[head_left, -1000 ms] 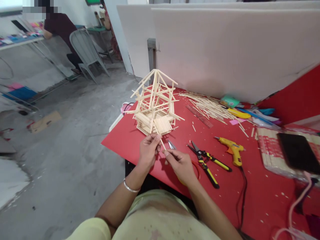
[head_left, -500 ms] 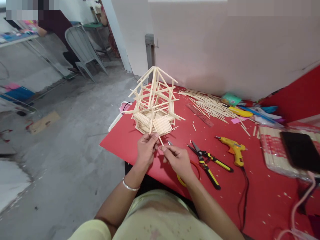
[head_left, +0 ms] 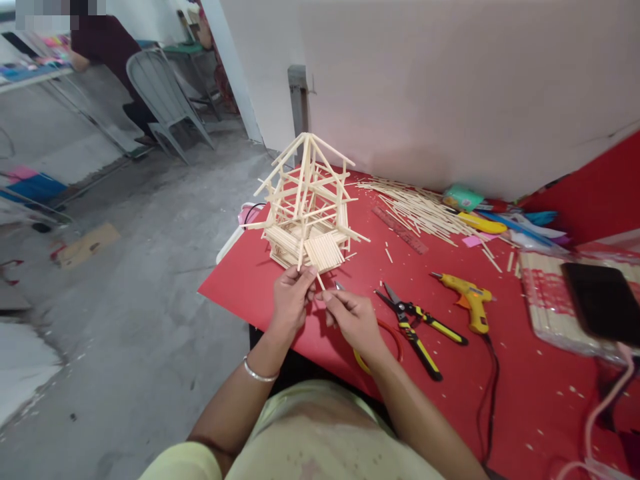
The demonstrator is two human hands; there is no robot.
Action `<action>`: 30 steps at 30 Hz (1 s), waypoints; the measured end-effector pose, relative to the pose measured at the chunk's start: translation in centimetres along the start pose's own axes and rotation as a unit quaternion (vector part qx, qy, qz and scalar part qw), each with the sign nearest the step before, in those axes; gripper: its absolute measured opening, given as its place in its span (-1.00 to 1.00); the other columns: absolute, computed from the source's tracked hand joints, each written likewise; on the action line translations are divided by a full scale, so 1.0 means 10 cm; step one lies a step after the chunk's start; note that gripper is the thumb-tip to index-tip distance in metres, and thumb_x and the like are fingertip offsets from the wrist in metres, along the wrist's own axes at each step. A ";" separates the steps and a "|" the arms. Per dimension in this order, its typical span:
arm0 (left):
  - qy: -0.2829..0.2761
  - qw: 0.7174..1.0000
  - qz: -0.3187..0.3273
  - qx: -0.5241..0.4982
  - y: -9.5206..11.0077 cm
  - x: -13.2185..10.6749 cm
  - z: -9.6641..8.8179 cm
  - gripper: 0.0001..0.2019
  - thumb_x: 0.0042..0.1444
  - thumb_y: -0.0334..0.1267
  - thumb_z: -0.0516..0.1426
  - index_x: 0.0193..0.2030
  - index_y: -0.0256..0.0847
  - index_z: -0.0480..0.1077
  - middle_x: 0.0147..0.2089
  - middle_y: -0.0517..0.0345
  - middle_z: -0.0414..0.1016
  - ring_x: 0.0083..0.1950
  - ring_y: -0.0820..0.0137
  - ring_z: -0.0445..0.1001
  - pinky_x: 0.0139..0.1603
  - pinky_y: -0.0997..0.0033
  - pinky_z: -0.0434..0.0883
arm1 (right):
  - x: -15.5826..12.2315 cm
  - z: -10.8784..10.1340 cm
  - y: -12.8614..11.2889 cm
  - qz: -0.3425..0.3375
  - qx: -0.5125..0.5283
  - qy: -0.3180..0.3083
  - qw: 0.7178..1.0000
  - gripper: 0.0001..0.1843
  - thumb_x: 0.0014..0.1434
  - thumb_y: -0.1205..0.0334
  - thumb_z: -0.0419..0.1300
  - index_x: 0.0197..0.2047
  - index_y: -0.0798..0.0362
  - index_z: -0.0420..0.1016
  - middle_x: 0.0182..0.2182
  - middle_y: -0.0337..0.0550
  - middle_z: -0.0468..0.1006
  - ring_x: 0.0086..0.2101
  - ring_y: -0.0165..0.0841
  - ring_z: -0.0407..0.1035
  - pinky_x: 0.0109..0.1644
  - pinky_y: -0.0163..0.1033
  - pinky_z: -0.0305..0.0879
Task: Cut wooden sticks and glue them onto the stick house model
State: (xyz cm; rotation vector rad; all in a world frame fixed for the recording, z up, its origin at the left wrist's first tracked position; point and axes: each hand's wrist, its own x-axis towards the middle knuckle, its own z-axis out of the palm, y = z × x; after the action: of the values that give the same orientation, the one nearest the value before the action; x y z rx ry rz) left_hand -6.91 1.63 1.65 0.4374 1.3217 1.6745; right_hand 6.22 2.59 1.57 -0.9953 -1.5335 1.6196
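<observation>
A house-shaped model (head_left: pixel 327 252) built of thin wooden sticks stands on the red table, with an open pointed frame on top and a panel of sticks laid side by side low at its front. Just before that panel, a short wooden stick (head_left: pixel 321 281) slants between my two hands. My left hand (head_left: pixel 291 293) pinches its upper end close to the model. The lower end sits between the thumb and forefinger of my right hand (head_left: pixel 354 321). Fingers hide both ends of the stick. Red-and-yellow-handled pliers (head_left: pixel 395 339) lie partly under my right hand.
Black-and-yellow cutters (head_left: pixel 411 323) and a yellow glue gun (head_left: pixel 469 300) with a cord lie to the right. Behind them are loose sticks (head_left: pixel 415 210) and a ruler (head_left: pixel 400 231). A phone (head_left: pixel 603 300) rests on packaged sticks (head_left: pixel 543 313). A person (head_left: pixel 107 53) sits at the far left.
</observation>
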 end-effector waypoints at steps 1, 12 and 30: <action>-0.001 1.000 -0.003 0.001 0.00 0.00 0.00 -0.64 -0.12 -0.08 0.38 -0.47 -0.26 0.32 -0.66 0.36 0.29 -0.71 0.66 0.18 -0.70 0.65 0.08 | 0.00 0.00 0.00 0.001 0.001 -0.002 1.000 -0.69 0.27 0.05 0.14 -0.26 0.09 0.60 -0.66 -0.36 0.36 -0.63 -0.53 0.21 -0.52 -0.42 0.19; -0.006 1.000 -0.028 0.008 -0.02 -0.05 -0.01 -0.70 -0.17 -0.13 0.38 -0.47 -0.29 0.42 -0.69 0.33 0.29 -0.70 0.64 0.19 -0.68 0.63 0.11 | 0.01 0.00 0.05 0.008 0.004 -0.010 1.000 -0.67 0.28 0.06 0.13 -0.36 0.09 0.56 -0.68 -0.38 0.31 -0.64 -0.55 0.18 -0.52 -0.42 0.13; -0.011 0.999 -0.043 -0.021 -0.02 -0.07 -0.02 -0.75 -0.13 -0.18 0.37 -0.45 -0.29 0.44 -0.69 0.33 0.28 -0.70 0.63 0.21 -0.70 0.66 0.13 | 0.02 -0.01 0.04 0.010 -0.003 -0.020 1.000 -0.64 0.28 0.00 0.12 -0.29 0.09 0.59 -0.67 -0.37 0.29 -0.62 -0.52 0.16 -0.50 -0.39 0.12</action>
State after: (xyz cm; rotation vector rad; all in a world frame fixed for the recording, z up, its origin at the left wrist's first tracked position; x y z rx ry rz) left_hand -6.58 0.93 1.65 0.3674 1.2689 1.6186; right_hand 6.23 2.77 1.14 -0.9910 -1.5597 1.6592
